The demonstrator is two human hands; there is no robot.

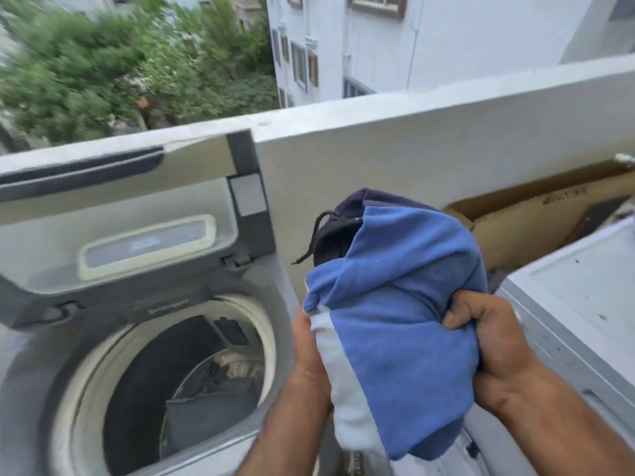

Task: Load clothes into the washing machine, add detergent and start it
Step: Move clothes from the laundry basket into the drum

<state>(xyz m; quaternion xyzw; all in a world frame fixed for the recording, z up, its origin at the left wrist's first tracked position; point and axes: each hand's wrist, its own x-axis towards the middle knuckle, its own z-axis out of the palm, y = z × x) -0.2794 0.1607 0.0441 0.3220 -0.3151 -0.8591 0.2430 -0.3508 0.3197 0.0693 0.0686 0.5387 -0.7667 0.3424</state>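
Note:
A top-loading grey washing machine (44,355) fills the lower left, its lid (113,207) raised upright against the parapet. The round drum (178,383) is open and looks dark inside; some grey fabric seems to lie at its bottom. I hold a bundle of clothes (398,324), blue and white with a dark drawstring garment on top, in the air just right of the drum opening. My left hand (307,359) presses the bundle's left side. My right hand (488,331) grips its right side in a fist.
A second white appliance (577,304) stands at the right, close to my right arm. Flattened cardboard (536,218) leans behind it. A grey parapet wall (412,146) runs behind both machines; trees and a white building lie beyond.

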